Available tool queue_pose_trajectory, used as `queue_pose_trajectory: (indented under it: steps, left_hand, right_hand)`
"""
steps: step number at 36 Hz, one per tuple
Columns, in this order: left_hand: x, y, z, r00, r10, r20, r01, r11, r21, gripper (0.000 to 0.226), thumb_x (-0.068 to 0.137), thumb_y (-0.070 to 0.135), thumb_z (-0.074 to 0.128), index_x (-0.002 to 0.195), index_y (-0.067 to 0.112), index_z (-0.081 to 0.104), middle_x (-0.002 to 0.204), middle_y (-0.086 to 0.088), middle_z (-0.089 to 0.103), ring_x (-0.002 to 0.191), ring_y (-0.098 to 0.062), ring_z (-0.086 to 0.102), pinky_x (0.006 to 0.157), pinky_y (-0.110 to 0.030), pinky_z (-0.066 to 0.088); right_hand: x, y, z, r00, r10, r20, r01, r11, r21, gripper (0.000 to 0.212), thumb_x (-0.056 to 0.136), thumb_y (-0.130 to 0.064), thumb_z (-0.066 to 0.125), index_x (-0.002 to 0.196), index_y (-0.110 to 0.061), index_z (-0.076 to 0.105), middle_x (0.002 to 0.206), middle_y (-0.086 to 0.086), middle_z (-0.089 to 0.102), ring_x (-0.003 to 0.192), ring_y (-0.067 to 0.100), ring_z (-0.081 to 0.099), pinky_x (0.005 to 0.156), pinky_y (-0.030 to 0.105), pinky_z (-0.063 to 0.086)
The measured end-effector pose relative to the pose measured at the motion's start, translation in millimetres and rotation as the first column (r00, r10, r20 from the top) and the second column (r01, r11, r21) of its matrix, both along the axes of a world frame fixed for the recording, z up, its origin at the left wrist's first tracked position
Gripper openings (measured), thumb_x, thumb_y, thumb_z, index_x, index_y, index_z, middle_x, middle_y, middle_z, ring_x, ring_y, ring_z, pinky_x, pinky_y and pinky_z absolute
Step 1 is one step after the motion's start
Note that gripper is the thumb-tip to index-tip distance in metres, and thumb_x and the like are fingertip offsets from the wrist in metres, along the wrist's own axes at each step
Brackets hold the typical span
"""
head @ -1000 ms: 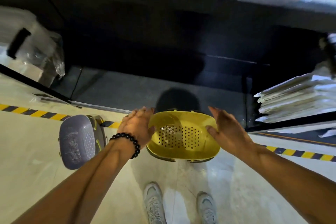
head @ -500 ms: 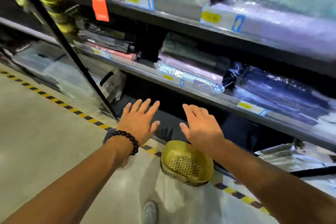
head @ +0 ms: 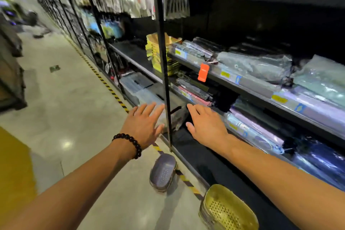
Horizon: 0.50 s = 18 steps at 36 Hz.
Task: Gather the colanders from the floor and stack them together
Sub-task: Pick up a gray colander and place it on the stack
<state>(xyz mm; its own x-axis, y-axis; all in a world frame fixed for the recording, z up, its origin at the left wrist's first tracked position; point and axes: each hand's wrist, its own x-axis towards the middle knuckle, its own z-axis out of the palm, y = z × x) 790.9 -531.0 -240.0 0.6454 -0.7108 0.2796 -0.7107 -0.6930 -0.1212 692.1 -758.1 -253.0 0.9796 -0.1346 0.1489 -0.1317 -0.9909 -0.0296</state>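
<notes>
A yellow colander stack (head: 226,210) sits on the floor at the lower right, beside the bottom shelf. A grey-purple colander stack (head: 163,172) lies on the floor to its left, by the striped line. Higher up, a tall pile of yellow colanders (head: 158,53) stands on a shelf behind a black upright. My left hand (head: 144,126), with a bead bracelet on the wrist, hovers open in the air well above the floor colanders. My right hand (head: 205,125) hovers open beside it, fingers spread. Neither hand touches anything.
Black shop shelving (head: 242,87) with wrapped goods fills the right side. A black upright post (head: 164,73) rises between my hands. A yellow-and-black floor stripe (head: 110,88) runs along the shelf base. The aisle floor (head: 61,99) stretches left; dark furniture (head: 11,73) stands at the far left.
Both hands let go of the yellow colander, which now rests on the floor. My hands rose and my view lifted and swung left along the aisle and shelves.
</notes>
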Motion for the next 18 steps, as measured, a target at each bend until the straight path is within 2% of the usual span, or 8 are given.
queue_pose_trajectory:
  steps: [6,13,18]
  left_hand:
    - [41,52,-1,0.994,0.094,-0.062,-0.092,0.995,0.033,0.066,0.096,0.064,0.030,0.154,0.036,0.018,0.156,0.000,0.038,0.141,-0.025,0.034,0.111,-0.045,0.034]
    - [118,97,19,0.993,0.103,-0.064,-0.100,0.994,0.047,0.070,0.092,0.068,0.019,0.155,0.036,0.016,0.156,0.001,0.038,0.141,-0.026,0.035,0.110,-0.044,0.034]
    - [171,111,26,0.993,0.098,-0.062,-0.095,0.994,0.046,0.069,0.094,0.066,0.028,0.155,0.036,0.015,0.157,0.001,0.037,0.141,-0.025,0.035,0.111,-0.044,0.033]
  right_hand:
    - [53,46,13,0.998,0.062,-0.019,-0.062,0.998,0.005,0.065,0.101,-0.043,0.048,0.154,-0.015,0.023,0.143,0.011,0.046,0.120,0.038,0.049,0.087,0.052,0.051]
    - [120,80,24,0.997,0.076,-0.008,-0.076,0.997,0.005,0.067,0.098,-0.044,0.052,0.153,-0.016,0.022,0.141,0.011,0.048,0.117,0.037,0.052,0.086,0.050,0.051]
    - [160,93,31,0.999,0.048,-0.015,-0.048,0.999,0.003,0.068,0.099,-0.044,0.051,0.153,-0.018,0.019,0.141,0.012,0.047,0.117,0.038,0.051,0.088,0.052,0.051]
